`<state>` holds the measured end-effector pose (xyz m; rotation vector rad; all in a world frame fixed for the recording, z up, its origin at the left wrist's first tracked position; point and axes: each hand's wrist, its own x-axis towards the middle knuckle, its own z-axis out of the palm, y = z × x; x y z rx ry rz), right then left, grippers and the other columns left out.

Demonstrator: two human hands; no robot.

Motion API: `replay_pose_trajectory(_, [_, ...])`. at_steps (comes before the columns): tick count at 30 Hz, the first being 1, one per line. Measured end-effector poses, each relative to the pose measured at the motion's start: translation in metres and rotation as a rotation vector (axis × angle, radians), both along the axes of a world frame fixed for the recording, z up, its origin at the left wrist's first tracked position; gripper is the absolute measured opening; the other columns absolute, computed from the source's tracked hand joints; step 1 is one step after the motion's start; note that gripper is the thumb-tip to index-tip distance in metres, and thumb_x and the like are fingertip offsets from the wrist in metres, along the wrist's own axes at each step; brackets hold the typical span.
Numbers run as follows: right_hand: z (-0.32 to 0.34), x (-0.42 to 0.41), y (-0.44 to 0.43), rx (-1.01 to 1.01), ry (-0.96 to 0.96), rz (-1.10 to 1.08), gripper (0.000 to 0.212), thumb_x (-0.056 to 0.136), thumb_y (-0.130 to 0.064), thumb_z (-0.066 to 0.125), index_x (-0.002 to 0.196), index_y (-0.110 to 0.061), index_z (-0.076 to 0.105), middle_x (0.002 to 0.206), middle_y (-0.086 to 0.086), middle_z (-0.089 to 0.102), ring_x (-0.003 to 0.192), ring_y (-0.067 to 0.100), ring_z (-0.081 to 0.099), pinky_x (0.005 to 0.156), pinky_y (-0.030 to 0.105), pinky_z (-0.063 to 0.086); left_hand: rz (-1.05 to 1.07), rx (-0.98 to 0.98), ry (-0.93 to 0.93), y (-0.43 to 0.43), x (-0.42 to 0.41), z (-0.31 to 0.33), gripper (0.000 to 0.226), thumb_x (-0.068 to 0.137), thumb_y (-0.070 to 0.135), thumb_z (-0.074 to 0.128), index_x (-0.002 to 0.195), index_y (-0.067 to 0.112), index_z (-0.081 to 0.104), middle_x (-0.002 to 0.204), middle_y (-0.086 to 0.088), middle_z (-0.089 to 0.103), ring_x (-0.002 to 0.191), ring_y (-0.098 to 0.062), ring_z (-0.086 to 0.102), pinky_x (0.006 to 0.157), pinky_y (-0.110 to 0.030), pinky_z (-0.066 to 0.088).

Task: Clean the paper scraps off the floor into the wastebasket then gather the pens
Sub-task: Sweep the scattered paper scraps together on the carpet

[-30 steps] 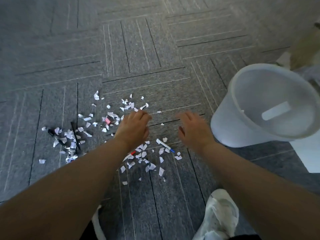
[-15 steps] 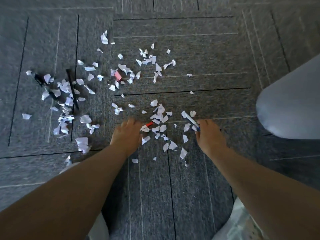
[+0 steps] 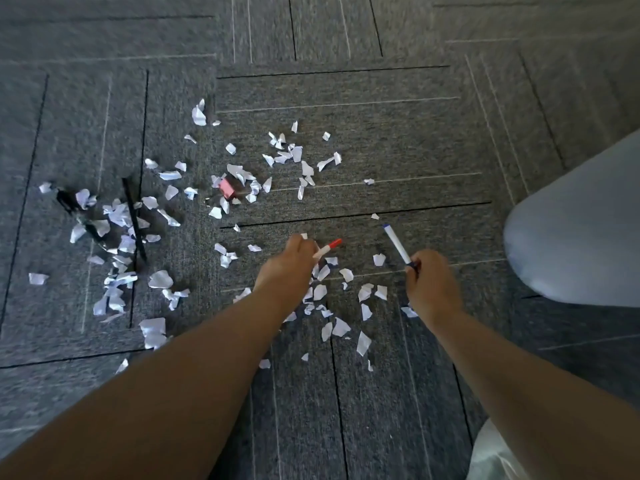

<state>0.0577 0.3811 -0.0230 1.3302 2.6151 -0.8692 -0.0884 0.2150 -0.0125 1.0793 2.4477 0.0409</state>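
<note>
Over the scraps (image 3: 322, 292), a red pen (image 3: 327, 248) is pinched by the left hand (image 3: 285, 268), a blue pen (image 3: 397, 244) by the right hand (image 3: 429, 284); scraps could be scattered by arm sweeps.

Red-tipped pen (image 3: 327, 248) in left hand (image 3: 285, 268), blue-tipped pen (image 3: 397, 243) in right hand (image 3: 429, 282), above paper scraps (image 3: 322, 292).
</note>
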Motion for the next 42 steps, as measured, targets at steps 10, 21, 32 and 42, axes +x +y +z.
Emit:
replay_pose_trajectory(10, [-0.007, 0.034, 0.032, 0.038, 0.090, -0.137, 0.017, 0.092, -0.006, 0.045, 0.106, -0.008, 0.053, 0.102, 0.010, 0.049, 0.078, 0.022, 0.046, 0.064, 0.028, 0.033, -0.062, 0.144, -0.144, 0.071, 0.019, -0.008, 0.079, 0.085, -0.003, 0.048, 0.146, 0.019, 0.003, 0.155, -0.009, -0.004, 0.135, -0.036, 0.022, 0.109, -0.045, 0.026])
replay_pose_trajectory(21, [-0.028, 0.047, -0.037, 0.003, -0.107, 0.015, 0.065, 0.095, -0.041, 0.035, 0.147, -0.012, 0.008, 0.156, 0.007, 0.002, 0.142, 0.022, -0.001, 0.115, 0.043, 0.014, -0.080, -0.121, -0.059, -0.013, 0.025, -0.039, 0.068, 0.095, 0.049, 0.025, 0.145, 0.019, -0.012, 0.153, -0.006, -0.021, 0.139, -0.022, -0.021, 0.113, -0.048, -0.003])
replay_pose_trajectory(32, [-0.041, -0.034, -0.123, -0.065, 0.175, 0.333, 0.067, 0.093, -0.042, 0.028, 0.146, -0.009, 0.005, 0.155, 0.004, -0.005, 0.140, 0.015, -0.011, 0.114, 0.032, 0.006, 0.041, -0.086, 0.069, -0.095, 0.005, -0.043, 0.060, 0.097, 0.036, 0.021, 0.144, 0.015, -0.010, 0.153, -0.003, -0.018, 0.137, -0.016, -0.021, 0.110, -0.043, -0.009])
replay_pose_trajectory(42, [-0.034, -0.044, -0.082, -0.082, 0.024, 0.535, 0.067, 0.096, -0.039, 0.034, 0.146, -0.016, -0.004, 0.154, -0.003, -0.016, 0.141, 0.017, -0.004, 0.114, 0.035, 0.018, -0.084, 0.023, 0.032, -0.084, 0.007, -0.037, 0.068, 0.082, 0.055, -0.003, 0.140, 0.019, -0.011, 0.147, 0.005, -0.023, 0.135, -0.012, -0.023, 0.110, -0.039, -0.013])
